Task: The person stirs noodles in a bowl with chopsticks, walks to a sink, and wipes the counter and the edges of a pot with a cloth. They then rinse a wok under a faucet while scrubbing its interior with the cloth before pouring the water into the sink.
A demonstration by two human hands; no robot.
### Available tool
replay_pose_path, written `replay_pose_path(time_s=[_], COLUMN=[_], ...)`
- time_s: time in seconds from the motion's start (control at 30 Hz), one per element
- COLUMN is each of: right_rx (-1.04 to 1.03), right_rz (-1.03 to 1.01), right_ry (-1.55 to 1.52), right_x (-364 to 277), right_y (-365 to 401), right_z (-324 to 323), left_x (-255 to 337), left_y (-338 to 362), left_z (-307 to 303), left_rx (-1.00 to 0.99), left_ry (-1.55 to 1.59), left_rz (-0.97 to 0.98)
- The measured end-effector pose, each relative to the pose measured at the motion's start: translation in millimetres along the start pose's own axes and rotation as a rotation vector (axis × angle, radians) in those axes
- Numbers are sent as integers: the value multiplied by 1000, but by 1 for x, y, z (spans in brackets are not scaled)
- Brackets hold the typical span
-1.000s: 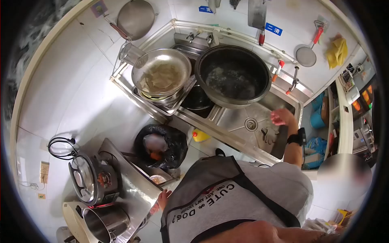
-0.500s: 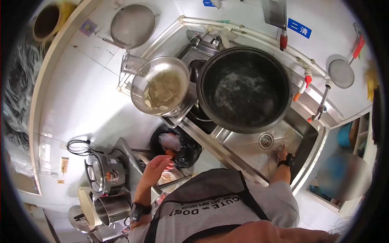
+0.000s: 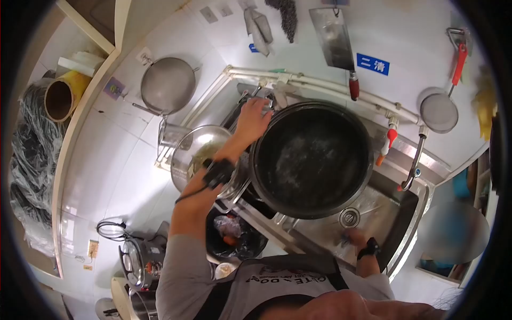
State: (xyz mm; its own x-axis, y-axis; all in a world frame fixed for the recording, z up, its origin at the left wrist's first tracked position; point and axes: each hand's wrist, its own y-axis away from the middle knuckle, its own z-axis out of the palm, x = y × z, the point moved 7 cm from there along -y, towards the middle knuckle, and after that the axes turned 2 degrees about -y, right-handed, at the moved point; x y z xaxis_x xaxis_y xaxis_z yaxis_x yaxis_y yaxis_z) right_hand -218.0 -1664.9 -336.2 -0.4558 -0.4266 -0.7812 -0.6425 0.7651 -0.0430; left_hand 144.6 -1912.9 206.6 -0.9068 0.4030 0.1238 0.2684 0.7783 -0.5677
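Observation:
My left hand [image 3: 253, 124] reaches over the steel strainer bowl [image 3: 184, 160] to the metal tap [image 3: 271, 99] behind the big black pot [image 3: 320, 160]. Its fingers are apart beside the tap; whether they touch it is unclear. Pale, wet-looking pieces lie in the bowl, partly hidden by my forearm. Dark liquid with whitish froth fills the pot, which rests over the sinks. Low in the steel sink [image 3: 312, 232], near the drain [image 3: 350, 217], my right hand [image 3: 358, 241] is blurred by motion. Something greyish shows at its fingertips, too unclear to name.
A cleaver [image 3: 333, 40], a round strainer [image 3: 168, 85] and a small sieve [image 3: 439, 112] hang on the wall. Pipes with a red-handled valve [image 3: 392, 137] run behind the pot. A black-lined bin [image 3: 250, 237] and a cooker [image 3: 140, 261] stand at lower left.
My left hand has moved up and forward from beside the bin to the tap. My right hand has shifted left within the sink. The whole view has tilted upward.

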Motion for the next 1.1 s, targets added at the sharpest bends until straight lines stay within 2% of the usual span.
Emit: replay_pose_path(time_s=[0.03,0.07,0.1,0.13,0.17,0.23,0.27,0.33,0.47,0.53,0.57,0.63,0.67,0.7,0.77,0.8,0.87,0.9,0.97,1.0,1.07,1.1], right_rx=[-173,-325,-316,-479,-373,-522,-592,-449,-498,-335,-289,-252,-265,-278,-309,-321,-342,-353,-373,-381,-388,-389], right_rz=[74,385,798,216,-318,-21,123,605,633,558,542,489,472,452,408,377,320,290,227,192,123,88], right_ry=[-200,-770,-1272,-896,-538,-466,-418,-863,-632,-480,-430,-351,-321,-295,-233,-197,-122,-87,-14,25,100,135], right_x=[5,7,6,-77,-171,-136,-117,-124,-125,-119,-116,-108,-103,-100,-95,-94,-90,-90,-88,-88,-88,-87], right_y=[0,17,39,15,-2,8,16,18,14,6,1,-9,-11,-12,-17,-20,-22,-23,-23,-24,-23,-23], right_z=[23,48,69,24,-35,20,46,41,29,19,15,14,19,22,30,34,39,42,47,50,56,59], left_x=[-8,-7,-13,-19,-18,-22,-26,-35,-56,-59,-59,-58,-56,-66,-79,-82,-84,-85,-99,-88,-83,-90], left_y=[-18,-35,-48,-58,-66,-71,-75,-84,-86,-88,-88,-78,-76,-77,-79,-80,-85,-87,-77,-75,-57,-47], left_z=[20,33,53,68,76,99,107,126,140,132,125,120,119,126,130,132,97,91,57,36,30,25], left_rx=[72,92,-18,-132,-120,-305,-303,-312,-257,-78,-68,-214,-375,-367,-226,-227,108,108,493,495,491,498], left_ry=[-97,-83,-207,-327,-310,-530,-513,-743,-641,-507,-525,-497,-529,-533,-476,-476,-405,-405,245,235,1101,1094], left_rz=[11,13,-100,-218,-227,-271,-284,-183,-152,-95,-90,-204,-142,-151,-186,-188,-366,-379,-572,-584,-1014,-1019])
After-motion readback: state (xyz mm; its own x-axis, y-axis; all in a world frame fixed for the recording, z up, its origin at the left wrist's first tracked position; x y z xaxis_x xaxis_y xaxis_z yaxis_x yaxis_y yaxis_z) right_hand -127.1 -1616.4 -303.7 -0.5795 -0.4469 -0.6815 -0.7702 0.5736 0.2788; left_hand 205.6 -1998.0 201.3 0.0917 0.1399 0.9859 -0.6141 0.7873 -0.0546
